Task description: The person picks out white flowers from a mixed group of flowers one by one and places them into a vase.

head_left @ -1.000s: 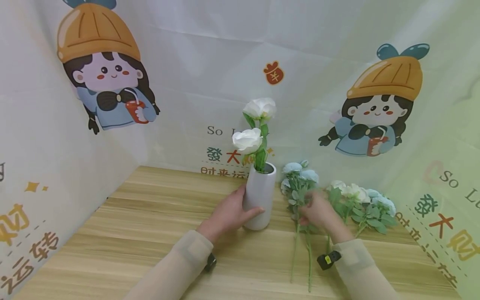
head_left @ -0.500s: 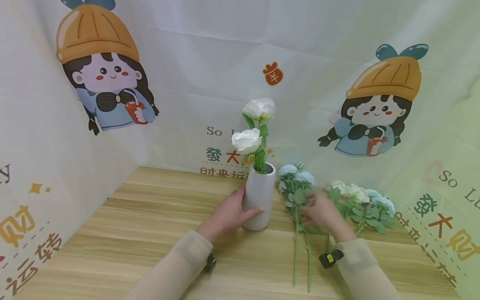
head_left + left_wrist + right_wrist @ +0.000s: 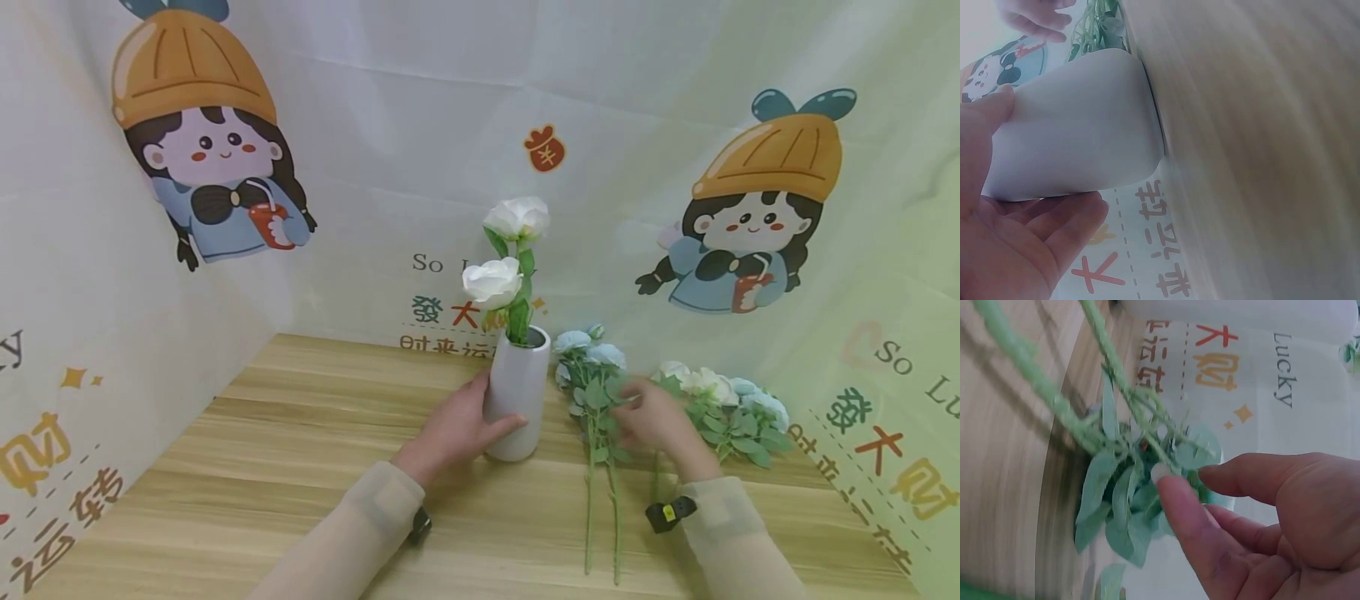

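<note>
Left-hand fingers: the left hand [image 3: 457, 429] gripped the lower part of the white vase, thumb across the near side and the other fingers bent round its left and far side.
Right-hand fingers: the right hand [image 3: 656, 425] was loosely bent, with a narrow gap between the thumb and the nearest fingertip; it looked to have hold of nothing, though whether a tip brushed a leaf I could not tell.
White vase [image 3: 517, 400]: stood upright on the table in the left hand's grip, just left of the pale blue flowers.
Two white flowers [image 3: 517, 218]: rose out of the vase's mouth on green leafy stems, one bloom above the other, the lower one leaning left.
Pale blue flowers [image 3: 604, 356]: lay between the vase and the right hand, blooms toward the backdrop, two bare stem ends pointing toward the person, leaves right beside the right fingertips.
Mixed bunch [image 3: 712, 387]: white and pale blue blooms with green leaves lay farther right, beyond the right hand.
Sleeves [image 3: 367, 517]: cream on both arms, a black device [image 3: 671, 514] at each wrist.
Table [image 3: 300, 417]: had a light wood grain.
Backdrop [image 3: 412, 125]: pale creased cloth, printed with two orange-hatted cartoon figures [image 3: 225, 158], a red pouch [image 3: 544, 148] and lettering.
</note>
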Demonstrator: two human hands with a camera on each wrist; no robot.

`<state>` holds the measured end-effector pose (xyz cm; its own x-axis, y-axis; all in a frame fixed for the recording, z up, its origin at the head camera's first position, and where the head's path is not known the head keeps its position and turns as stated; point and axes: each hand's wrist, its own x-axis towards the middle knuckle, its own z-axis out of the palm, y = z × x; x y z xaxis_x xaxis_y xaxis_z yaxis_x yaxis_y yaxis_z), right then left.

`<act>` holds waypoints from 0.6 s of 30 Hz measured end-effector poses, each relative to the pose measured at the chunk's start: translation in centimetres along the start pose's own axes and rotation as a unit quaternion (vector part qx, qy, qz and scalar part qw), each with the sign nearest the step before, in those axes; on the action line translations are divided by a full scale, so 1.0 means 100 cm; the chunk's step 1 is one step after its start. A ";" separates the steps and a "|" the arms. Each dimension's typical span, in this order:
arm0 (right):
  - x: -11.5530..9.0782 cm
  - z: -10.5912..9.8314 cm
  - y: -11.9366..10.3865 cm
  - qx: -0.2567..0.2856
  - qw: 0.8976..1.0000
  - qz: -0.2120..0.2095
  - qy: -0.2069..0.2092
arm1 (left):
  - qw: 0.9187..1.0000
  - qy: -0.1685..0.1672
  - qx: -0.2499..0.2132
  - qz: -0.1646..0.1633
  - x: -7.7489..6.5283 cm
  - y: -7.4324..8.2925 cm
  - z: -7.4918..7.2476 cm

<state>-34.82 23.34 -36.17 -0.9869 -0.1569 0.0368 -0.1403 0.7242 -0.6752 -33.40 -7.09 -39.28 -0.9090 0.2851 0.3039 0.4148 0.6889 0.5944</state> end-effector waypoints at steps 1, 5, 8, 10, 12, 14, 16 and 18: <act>0.000 -0.002 0.002 -0.008 1.000 0.002 0.002 | 1.000 0.000 0.000 0.000 0.000 0.000 0.000; -0.002 -0.009 0.010 -0.040 0.999 0.023 0.017 | 1.000 0.000 0.003 -0.004 -0.001 0.000 0.000; -0.002 -0.014 0.017 -0.069 0.997 0.035 0.021 | 1.000 -0.001 0.006 -0.004 -0.001 0.001 -0.001; -0.002 -0.017 0.022 -0.088 0.995 0.041 0.022 | 1.000 -0.001 0.006 -0.002 -0.001 0.001 0.000; -0.002 -0.020 0.025 -0.100 0.994 0.045 0.014 | 1.000 -0.001 0.006 0.000 -0.001 0.000 0.000; -0.003 -0.023 0.027 -0.115 0.992 0.045 0.010 | 1.000 -0.001 0.005 0.000 0.000 0.000 0.000; -0.004 -0.024 0.028 -0.133 0.990 0.049 0.010 | 1.000 -0.002 0.005 -0.001 0.000 0.000 0.001; -0.005 -0.024 0.030 -0.156 0.986 0.049 0.013 | 1.000 -0.002 0.007 -0.002 0.001 -0.001 0.001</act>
<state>-34.90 27.22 -36.45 -0.9981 -0.0612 0.0040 -0.0573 0.9075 -0.4161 -33.49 -7.04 -39.39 -0.9107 0.2850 0.2990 0.4109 0.6991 0.5851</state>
